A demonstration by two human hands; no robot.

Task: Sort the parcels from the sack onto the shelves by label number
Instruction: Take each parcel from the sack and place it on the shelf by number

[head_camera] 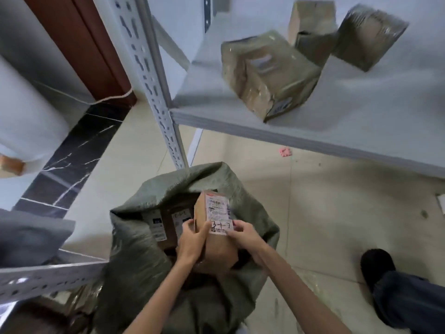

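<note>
Head view: looks down past a grey metal shelf [313,131] to an open green sack [144,249] on the tiled floor [313,225].
Parcels on the shelf: three brown taped boxes, one large box [267,73] near the front edge and two smaller ones, [310,27] and [368,37], behind it, close together.
Parcels in the sack: two labelled ones [168,222] plainly show in the mouth; how many lie lower I cannot tell.
Held parcel: one small cardboard box [212,218], raised just above the sack's mouth.
Axis: its long side runs away from the person, far end tipped up toward the shelf; the white label [220,213] faces the camera, with handwritten "3-1-7" at the near end.
Left hand [192,239]: curled round the box's left side, thumb on the top face beside the label.
Right hand [240,233]: fingers pinch the near right corner by the handwritten number.
Hands counted: two, both on the same box.
Elsewhere: one dark shoe [378,263] and a trouser leg at lower right; a pink scrap [285,151] on the floor under the shelf.
</note>
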